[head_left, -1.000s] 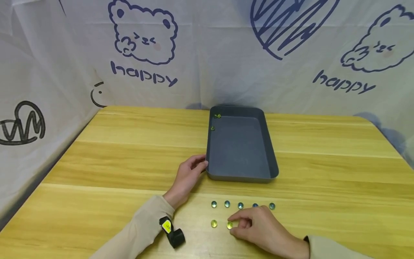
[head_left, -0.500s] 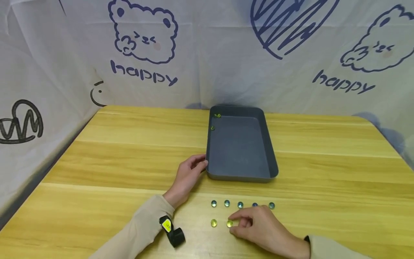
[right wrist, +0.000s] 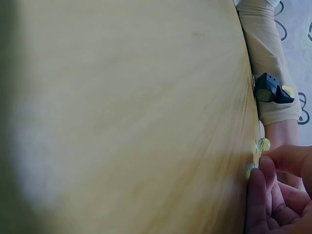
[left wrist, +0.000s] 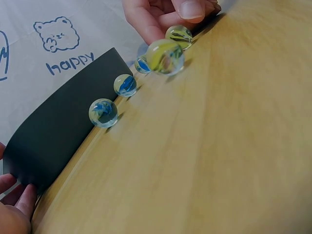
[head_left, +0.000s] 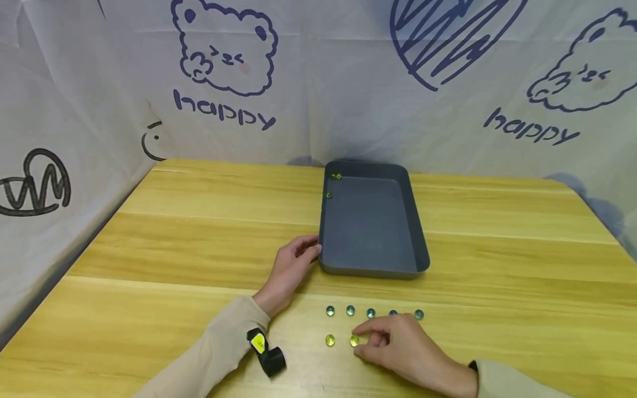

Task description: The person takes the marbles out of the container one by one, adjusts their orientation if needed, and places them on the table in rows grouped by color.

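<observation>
Wooden table (head_left: 199, 249); on it a grey tray (head_left: 373, 232). Left hand (head_left: 288, 268) at tray's near-left corner: fingers and thumb slightly parted, touching outer wall. Right hand (head_left: 410, 351) off tray's near side: thumb and forefinger almost together, pinching one yellow marble (head_left: 354, 341). Inside tray: three small marbles (head_left: 339, 176), yellowish, two in far-left corner, one along left wall. Outside, off tray's near side: five blue marbles (head_left: 370, 313) in a row; farther from tray, a loose yellow marble (head_left: 330, 340).
</observation>
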Motion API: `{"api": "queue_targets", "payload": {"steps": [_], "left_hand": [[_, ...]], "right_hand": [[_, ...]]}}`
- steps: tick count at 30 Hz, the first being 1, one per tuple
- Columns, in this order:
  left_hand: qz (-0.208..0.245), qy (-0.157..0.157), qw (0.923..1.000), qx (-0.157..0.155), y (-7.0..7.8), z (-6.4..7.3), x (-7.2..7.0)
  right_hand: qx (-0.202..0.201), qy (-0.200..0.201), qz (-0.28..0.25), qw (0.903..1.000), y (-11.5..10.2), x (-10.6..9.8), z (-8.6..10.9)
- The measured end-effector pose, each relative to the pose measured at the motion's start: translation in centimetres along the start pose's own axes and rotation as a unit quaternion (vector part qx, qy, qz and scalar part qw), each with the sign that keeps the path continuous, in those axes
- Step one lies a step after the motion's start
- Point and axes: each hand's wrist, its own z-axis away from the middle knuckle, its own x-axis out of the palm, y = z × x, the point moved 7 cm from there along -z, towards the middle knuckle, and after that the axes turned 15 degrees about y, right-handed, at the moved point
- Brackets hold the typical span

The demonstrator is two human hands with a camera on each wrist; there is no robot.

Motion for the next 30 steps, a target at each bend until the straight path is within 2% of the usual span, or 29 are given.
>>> {"api": "queue_targets", "payload": {"steps": [8, 13, 21, 25, 30], "left_hand": [[-0.003, 0.000, 1.0000, -0.002, 0.2, -0.1, 0.1], [-0.002, 0.004, 1.0000, -0.003, 0.2, -0.1, 0.1], [0.002, 0.000, 1.0000, 0.001, 0.4, -0.1, 0.1], [0.003, 0.001, 1.0000, -0.003, 0.3, 0.0, 0.0], [0.000, 0.001, 1.0000, -0.003, 0.1, 0.0, 0.0]], "right_hand": [[0.009, 0.005, -0.001, 0.9999, 0.1, -0.2, -0.1], [0.031, 0.012, 0.002, 0.9994, 0.0, -0.4, 0.0], [0.057, 0.062, -0.052, 0.9951, -1.6, -2.9, -0.5], [0.035, 0.050, -0.057, 0.9965, -2.5, -4.0, -1.1], [-0.030, 0.043, -0.048, 0.9974, -3.5, -5.0, -1.9]]}}
